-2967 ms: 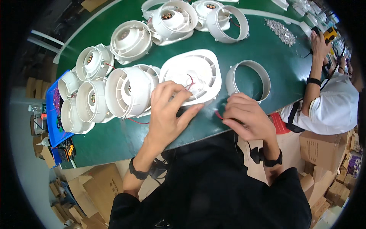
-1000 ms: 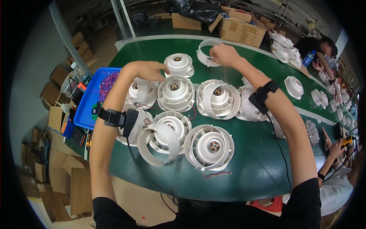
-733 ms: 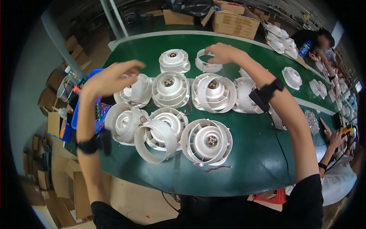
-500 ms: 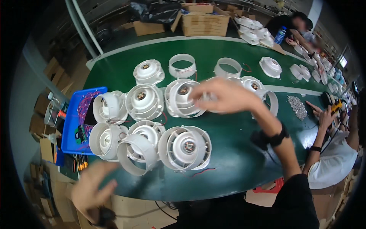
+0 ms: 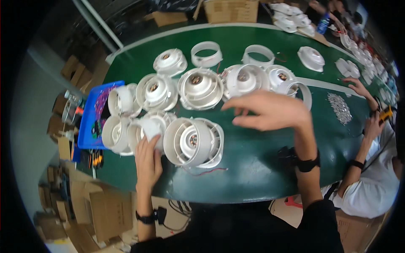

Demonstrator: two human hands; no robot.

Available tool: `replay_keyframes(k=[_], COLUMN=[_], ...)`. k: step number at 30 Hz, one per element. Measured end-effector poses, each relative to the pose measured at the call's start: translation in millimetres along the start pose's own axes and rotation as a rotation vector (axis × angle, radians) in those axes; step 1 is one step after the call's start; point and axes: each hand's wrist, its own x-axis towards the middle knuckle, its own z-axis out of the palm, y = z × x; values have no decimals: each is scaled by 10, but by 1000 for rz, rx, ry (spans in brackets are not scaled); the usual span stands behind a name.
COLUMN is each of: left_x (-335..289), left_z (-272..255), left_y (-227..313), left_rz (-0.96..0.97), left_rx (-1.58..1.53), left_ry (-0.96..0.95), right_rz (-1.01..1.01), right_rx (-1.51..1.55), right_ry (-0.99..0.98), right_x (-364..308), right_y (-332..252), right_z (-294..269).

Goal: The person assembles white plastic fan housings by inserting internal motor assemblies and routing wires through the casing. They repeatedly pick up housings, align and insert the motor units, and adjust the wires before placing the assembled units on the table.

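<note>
My left hand point(image 5: 148, 158) has its fingers on the edge of a tilted white plastic ring point(image 5: 134, 137), thumb closed toward them. This ring leans against a white round housing point(image 5: 159, 121) behind it. Right of that hand sits another housing with a ring point(image 5: 168, 141), its motor core showing in the middle and a red wire in front. My right hand point(image 5: 263, 110) hangs above the table, fingers partly bent and spread, holding nothing. Nearest it are a domed housing point(image 5: 201, 86) and a housing under a ring point(image 5: 247, 80).
A blue tray point(image 5: 90, 128) with wires stands left, near orange-handled tools point(image 5: 97, 159). More rings point(image 5: 206, 61) and housings point(image 5: 170, 63) line the back. A pile of small metal parts point(image 5: 339, 109) lies right, beside a co-worker's hand holding a yellow tool point(image 5: 386, 114).
My left hand has come from the near left edge up to the tilted ring. My right hand has drawn back from the middle housing toward me. The whole view has shifted.
</note>
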Motion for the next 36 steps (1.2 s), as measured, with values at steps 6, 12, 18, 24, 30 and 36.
replay_keyframes(k=[6, 12, 18, 24, 30, 36], left_x=[472, 653, 464, 857, 1368, 1597], left_z=[-11, -77, -229, -4, -79, -224], left_y=[53, 171, 472, 491, 885, 1096], left_rz=[125, 98, 202, 369, 565, 555], left_rx=[91, 134, 135, 46, -21, -181], left_ry=[-4, 18, -60, -126, -67, -139], right_rz=[6, -2, 12, 46, 187, -22], right_rx=[-93, -100, -186, -155, 84, 409], right_ry=[248, 259, 59, 237, 296, 305], right_x=[-289, -354, 51, 538, 430, 390], right_y=[108, 97, -218, -288, -274, -55], right_z=[-236, -234, 165, 838, 494, 322])
